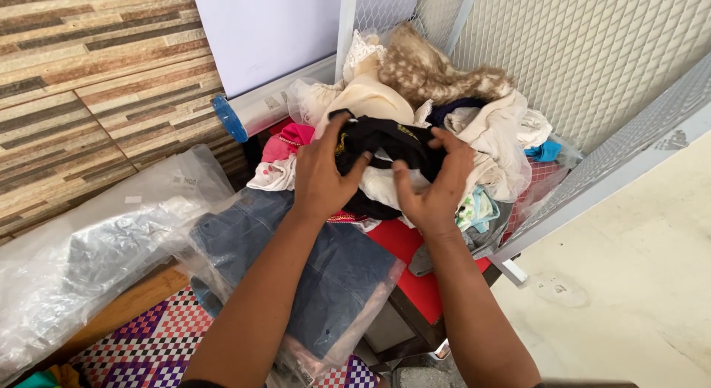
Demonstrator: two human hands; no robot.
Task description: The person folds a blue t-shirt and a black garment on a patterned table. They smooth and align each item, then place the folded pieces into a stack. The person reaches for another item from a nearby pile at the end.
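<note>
Both hands grip a black garment (pixel 385 147) that sits on the near front of a heap of clothes (pixel 459 114), on a red surface (pixel 415 262) set against a mesh panel (pixel 592 55). The garment is bunched, and its long axis runs roughly left to right across the view, from the left hand (pixel 320 177) to the right hand (pixel 435 184). Which end is its top cannot be told.

The left hand's fingers (pixel 337 132) curl over the garment's left end, thumb pressing into the cloth from the near side. The right hand's fingers (pixel 452 147) close over the right end, thumb tucked underneath.

A cream cloth (pixel 370 99) and a fuzzy tan piece (pixel 429 69) lie just behind the black garment; a pink item (pixel 285 144) lies to its left.

Near the left forearm, a folded denim piece in a clear bag (pixel 326 277) hangs over the red surface's edge. Crumpled clear plastic (pixel 89 247) lies further left, above a patterned mat (pixel 155 351). To the right, past the mesh frame, pale floor (pixel 637 269) lies open.
</note>
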